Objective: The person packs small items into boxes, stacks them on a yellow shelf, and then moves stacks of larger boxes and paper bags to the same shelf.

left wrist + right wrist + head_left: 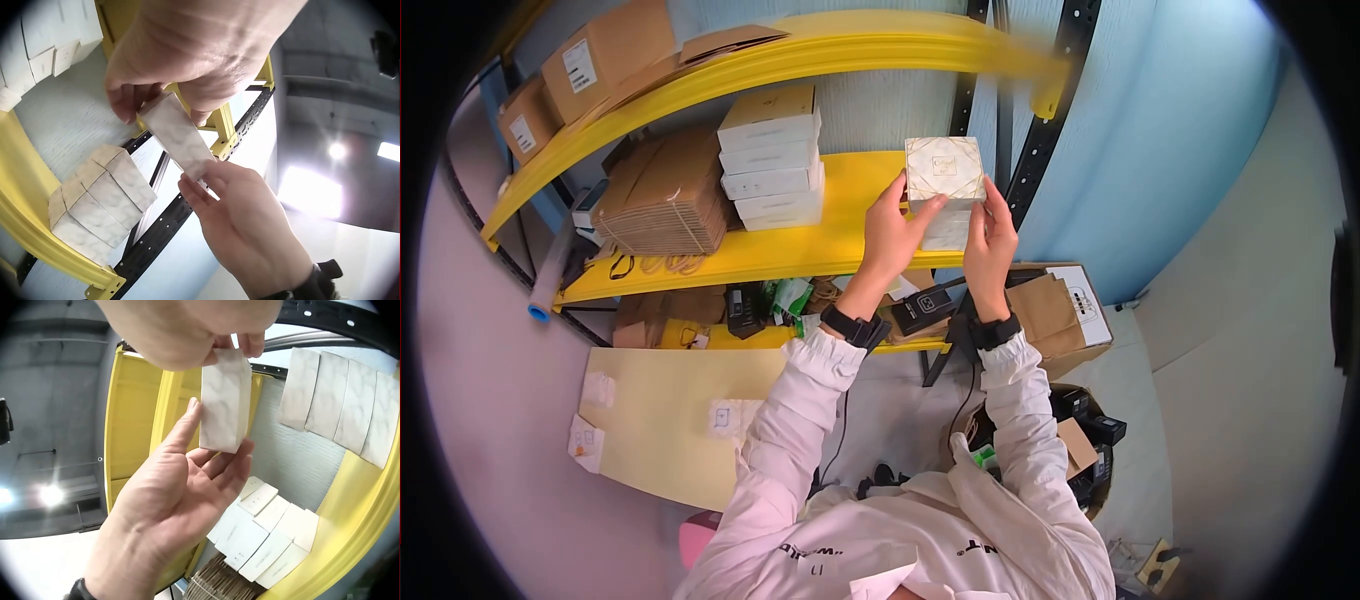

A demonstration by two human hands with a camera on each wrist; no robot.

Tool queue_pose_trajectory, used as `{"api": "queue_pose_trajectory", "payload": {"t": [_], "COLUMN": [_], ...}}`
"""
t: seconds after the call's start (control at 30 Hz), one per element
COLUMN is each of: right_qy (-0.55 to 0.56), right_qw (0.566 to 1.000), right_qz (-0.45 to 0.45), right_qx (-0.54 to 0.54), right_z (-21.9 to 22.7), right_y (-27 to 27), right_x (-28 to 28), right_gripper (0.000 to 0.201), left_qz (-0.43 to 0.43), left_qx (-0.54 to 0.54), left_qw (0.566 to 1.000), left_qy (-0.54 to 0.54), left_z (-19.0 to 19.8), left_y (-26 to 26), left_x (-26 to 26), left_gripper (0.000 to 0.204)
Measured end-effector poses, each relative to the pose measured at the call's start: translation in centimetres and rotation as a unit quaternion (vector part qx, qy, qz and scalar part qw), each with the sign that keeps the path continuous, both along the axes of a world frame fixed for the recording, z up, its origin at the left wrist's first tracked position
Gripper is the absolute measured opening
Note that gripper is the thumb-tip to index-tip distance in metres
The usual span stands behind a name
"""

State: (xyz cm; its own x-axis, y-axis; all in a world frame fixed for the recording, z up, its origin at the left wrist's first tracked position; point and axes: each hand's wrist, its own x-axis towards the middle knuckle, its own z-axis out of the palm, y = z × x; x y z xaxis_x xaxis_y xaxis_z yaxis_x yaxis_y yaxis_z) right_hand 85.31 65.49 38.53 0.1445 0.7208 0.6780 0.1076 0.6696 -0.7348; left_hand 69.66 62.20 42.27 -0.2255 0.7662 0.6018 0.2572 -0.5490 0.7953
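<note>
Both hands hold a flat white marbled box (pixel 945 165) with gold lines and a small label on its lid, raised at the shelf's right end. My left hand (pixel 890 238) grips its left side, thumb over the front edge. On the opposite side, my right hand (pixel 991 245) pinches it between thumb and fingers. In the left wrist view the box (pixel 178 134) spans the gap between both hands. Matching marbled boxes (pixel 103 200) stand stacked on the shelf beneath, mostly hidden by the held box in the head view.
Left along the yellow shelf (pixel 855 195) are a stack of white boxes (pixel 770 160) and a tied cardboard bundle (pixel 665 195). Another yellow shelf (pixel 850 42) runs above. A black upright (pixel 1040 125) rises at the right; an open carton (pixel 1060 315) sits below it.
</note>
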Motion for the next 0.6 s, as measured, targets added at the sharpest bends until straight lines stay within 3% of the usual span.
{"api": "queue_pose_trajectory", "payload": {"t": [0.33, 0.6], "right_qy": [0.007, 0.017], "right_qw": [0.998, 0.997], "right_qz": [-0.053, -0.079], "right_qx": [0.014, 0.015], "right_z": [0.3, 0.1], "right_y": [5.6, 7.7], "right_x": [1.1, 0.8], "right_gripper": [0.041, 0.036], "left_qz": [0.047, 0.088], "left_qx": [-0.003, 0.014], "left_qw": [0.993, 0.983], "left_qy": [0.11, 0.158], "left_z": [-1.9, -2.1], "left_y": [7.0, 7.6], "left_x": [0.9, 1.3], "left_gripper": [0.061, 0.058]}}
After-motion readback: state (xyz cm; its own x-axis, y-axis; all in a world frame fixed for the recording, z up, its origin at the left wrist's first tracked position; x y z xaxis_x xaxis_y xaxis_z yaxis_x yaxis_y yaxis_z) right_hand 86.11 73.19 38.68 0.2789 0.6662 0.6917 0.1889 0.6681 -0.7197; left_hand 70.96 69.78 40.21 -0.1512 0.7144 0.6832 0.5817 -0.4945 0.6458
